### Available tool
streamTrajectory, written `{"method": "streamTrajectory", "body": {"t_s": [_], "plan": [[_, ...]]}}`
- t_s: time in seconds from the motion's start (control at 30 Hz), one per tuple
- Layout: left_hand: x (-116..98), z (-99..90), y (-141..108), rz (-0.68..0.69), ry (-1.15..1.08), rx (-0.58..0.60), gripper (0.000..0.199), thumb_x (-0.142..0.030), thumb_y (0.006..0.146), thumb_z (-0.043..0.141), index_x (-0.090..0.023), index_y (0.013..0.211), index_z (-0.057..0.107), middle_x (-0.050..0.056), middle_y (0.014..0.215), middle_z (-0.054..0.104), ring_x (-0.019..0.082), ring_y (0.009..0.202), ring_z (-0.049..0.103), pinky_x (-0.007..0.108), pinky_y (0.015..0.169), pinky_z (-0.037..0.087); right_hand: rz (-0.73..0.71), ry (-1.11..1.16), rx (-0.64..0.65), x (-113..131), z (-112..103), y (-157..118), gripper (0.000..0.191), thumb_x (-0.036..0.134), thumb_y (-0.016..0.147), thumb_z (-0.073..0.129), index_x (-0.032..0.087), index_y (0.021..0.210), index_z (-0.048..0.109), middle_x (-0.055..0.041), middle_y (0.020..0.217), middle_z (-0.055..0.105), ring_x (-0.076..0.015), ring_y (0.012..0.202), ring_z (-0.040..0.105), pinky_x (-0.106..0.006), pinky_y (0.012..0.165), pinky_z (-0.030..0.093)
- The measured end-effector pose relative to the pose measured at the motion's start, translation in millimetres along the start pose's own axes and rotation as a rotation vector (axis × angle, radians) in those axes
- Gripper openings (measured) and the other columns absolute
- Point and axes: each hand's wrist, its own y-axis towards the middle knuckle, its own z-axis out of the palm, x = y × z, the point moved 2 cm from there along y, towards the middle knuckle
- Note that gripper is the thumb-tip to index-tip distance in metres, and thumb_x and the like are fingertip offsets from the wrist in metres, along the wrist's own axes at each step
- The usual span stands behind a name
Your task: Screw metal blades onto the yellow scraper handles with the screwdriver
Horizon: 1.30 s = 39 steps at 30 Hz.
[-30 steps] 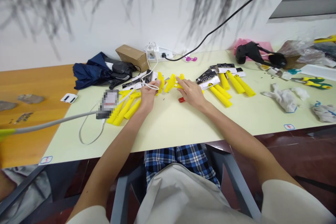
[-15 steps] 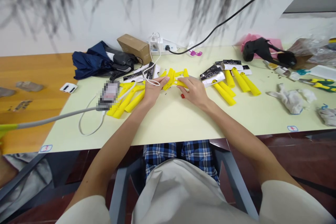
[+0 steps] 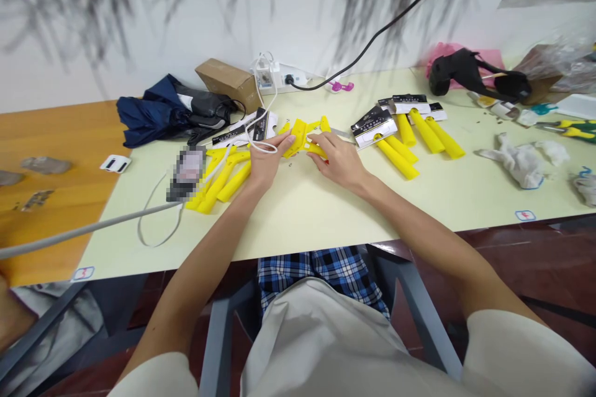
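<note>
Over the middle of the pale table, my left hand (image 3: pixel 266 165) pinches a flat yellow plastic piece (image 3: pixel 297 135) between thumb and fingers. Just to its right, my right hand (image 3: pixel 342 159) grips a smaller yellow plastic part (image 3: pixel 315 149), its fingertips close to the first piece. Whether the two parts touch, I cannot tell. More yellow plastic (image 3: pixel 325 124) shows behind my right fingers. A small red object is mostly hidden by my right hand. Left of my left hand lie several yellow plastic handles (image 3: pixel 218 189), partly under a white cord (image 3: pixel 264 147).
Carded yellow-handled tools (image 3: pixel 398 160) lie to the right. A pixelated device (image 3: pixel 186 172) with a grey cable, a navy umbrella (image 3: pixel 151 111) and a cardboard box (image 3: pixel 230 82) are left. Farther right are crumpled white gloves (image 3: pixel 514 161) and green-yellow pliers (image 3: pixel 577 129). Another person's arm shows at lower left.
The camera view has shifted slightly. Both hands stay on the yellow parts, and my right hand now covers more of the red object.
</note>
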Motion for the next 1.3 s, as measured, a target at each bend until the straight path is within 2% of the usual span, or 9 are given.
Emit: {"method": "streamTrajectory", "body": {"t_s": [0.2, 0.33, 0.43, 0.57, 0.7, 0.9, 1.0, 1.17, 1.3], "plan": [[-8.3, 5.8, -2.4, -0.011, -0.065, 0.128, 0.055, -0.06, 0.077, 0.1, -0.022, 0.115, 0.093, 0.009, 0.117, 0.088, 0.024, 0.092, 0.08, 0.036, 0.069, 0.07, 0.03, 0.043, 0.028, 7.8, -2.6, -1.3, 0.039, 0.032, 0.112, 0.064, 0.011, 0.145, 0.067, -0.021, 0.125, 0.08, -0.0377, 0.115, 0.074, -0.048, 0.092, 0.06], [-8.2, 8.1, -4.1, -0.049, -0.104, 0.194, 0.055, -0.061, 0.078, 0.099, -0.024, 0.118, 0.092, 0.008, 0.117, 0.087, 0.023, 0.09, 0.079, 0.033, 0.065, 0.066, 0.162, 0.365, 0.024, 11.2, -4.9, 0.2, 0.029, 0.043, 0.107, 0.073, 0.018, 0.12, 0.07, -0.0099, 0.103, 0.079, -0.0258, 0.083, 0.072, -0.039, 0.076, 0.057], [-5.0, 7.8, -6.1, -0.062, -0.092, 0.218, 0.051, -0.059, 0.08, 0.1, -0.025, 0.117, 0.092, 0.009, 0.115, 0.088, 0.025, 0.092, 0.081, 0.039, 0.076, 0.069, 0.329, 0.788, 0.074, 16.3, -3.1, 0.9, 0.044, 0.064, 0.104, 0.076, 0.022, 0.106, 0.064, -0.0059, 0.097, 0.077, -0.018, 0.064, 0.069, -0.032, 0.054, 0.051], [-2.3, 7.1, -7.5, -0.017, -0.071, 0.235, 0.044, -0.056, 0.082, 0.1, -0.028, 0.115, 0.093, 0.01, 0.121, 0.088, 0.031, 0.117, 0.082, 0.048, 0.11, 0.066, 0.451, 1.102, 0.081, 23.2, 0.9, 1.6, 0.061, 0.079, 0.097, 0.077, 0.022, 0.114, 0.065, -0.006, 0.096, 0.078, -0.015, 0.055, 0.066, -0.028, 0.042, 0.049], [-6.4, 7.6, -8.4, 0.03, -0.043, 0.257, 0.044, -0.059, 0.082, 0.099, -0.032, 0.117, 0.093, 0.009, 0.125, 0.087, 0.035, 0.131, 0.077, 0.054, 0.122, 0.059, 0.476, 1.168, 0.049, 25.4, 3.4, 1.7, 0.063, 0.079, 0.094, 0.081, 0.02, 0.111, 0.069, -0.0066, 0.097, 0.079, -0.0116, 0.054, 0.063, -0.026, 0.044, 0.05], [-27.0, 6.7, -12.4, 0.115, 0.054, 0.321, 0.041, -0.059, 0.088, 0.094, -0.033, 0.121, 0.092, 0.009, 0.121, 0.083, 0.032, 0.122, 0.076, 0.049, 0.11, 0.064, 0.466, 1.201, 0.041, 25.6, 3.0, 2.2, 0.061, 0.077, 0.092, 0.085, 0.019, 0.096, 0.067, -0.0065, 0.095, 0.081, -0.0094, 0.051, 0.061, -0.025, 0.043, 0.049], [-33.9, 6.4, -14.5, 0.098, 0.044, 0.362, 0.042, -0.051, 0.085, 0.099, -0.032, 0.121, 0.092, 0.01, 0.121, 0.082, 0.034, 0.126, 0.074, 0.051, 0.112, 0.063, 0.486, 1.216, 0.05, 24.6, 2.4, 2.6, 0.06, 0.075, 0.09, 0.087, 0.019, 0.094, 0.068, -0.0042, 0.087, 0.078, -0.0102, 0.049, 0.061, -0.025, 0.041, 0.048], [-29.0, 7.4, -14.8, 0.071, 0.006, 0.355, 0.048, -0.042, 0.077, 0.105, -0.027, 0.12, 0.089, 0.013, 0.133, 0.081, 0.038, 0.141, 0.069, 0.053, 0.124, 0.055, 0.529, 1.247, 0.053, 22.1, 3.2, 1.9, 0.058, 0.074, 0.088, 0.09, 0.02, 0.092, 0.069, -0.0008, 0.082, 0.074, -0.0106, 0.051, 0.061, -0.024, 0.041, 0.049], [-21.3, 8.2, -14.2, 0.057, -0.038, 0.29, 0.052, -0.048, 0.078, 0.105, -0.025, 0.12, 0.086, 0.016, 0.136, 0.08, 0.038, 0.136, 0.074, 0.049, 0.11, 0.065, 0.563, 1.272, 0.016, 20.3, 3.4, 1.7, 0.057, 0.072, 0.086, 0.092, 0.02, 0.096, 0.07, -0.0008, 0.09, 0.075, -0.0095, 0.052, 0.061, -0.024, 0.042, 0.05]]}}
